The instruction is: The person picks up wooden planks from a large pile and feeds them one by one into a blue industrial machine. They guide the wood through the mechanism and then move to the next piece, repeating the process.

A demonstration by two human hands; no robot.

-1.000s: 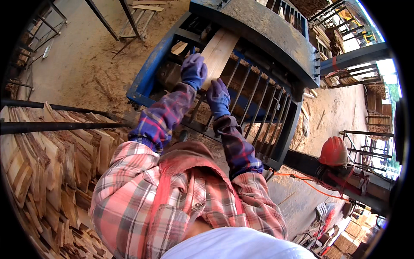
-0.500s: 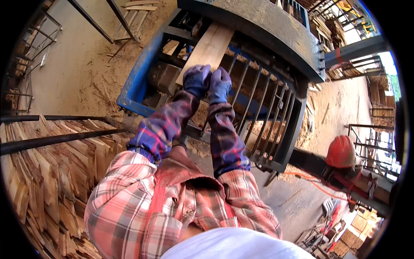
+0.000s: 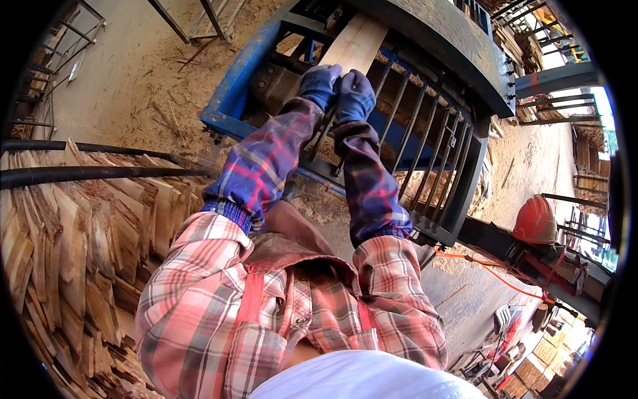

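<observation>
A pale wooden board (image 3: 355, 44) runs from my hands to beneath the dusty metal hood (image 3: 438, 40) of a blue-framed machine, where its far part is hidden. Both gloved hands are side by side at the board's near end. My left hand (image 3: 320, 85) has its fingers closed around the left part of that end. Close against it, my right hand (image 3: 355, 97) is also closed, at the right part. Gloves and sleeves hide most of the near edge. Under and right of my hands lie the dark parallel bars (image 3: 425, 143) of the machine's feed bed.
A big pile of rough wood slats (image 3: 86, 233) lies at the left behind black rails (image 3: 100, 174). At right, a red hard hat (image 3: 535, 221) rests on a beam near an orange cable (image 3: 495, 271). Sawdust covers the floor (image 3: 143, 86) beyond the machine's blue frame (image 3: 242, 76).
The board has slid farther under the hood, so less of it shows. Both hands have moved forward with it, still closed. The whole view has shifted slightly, placing the machine farther right and up.
</observation>
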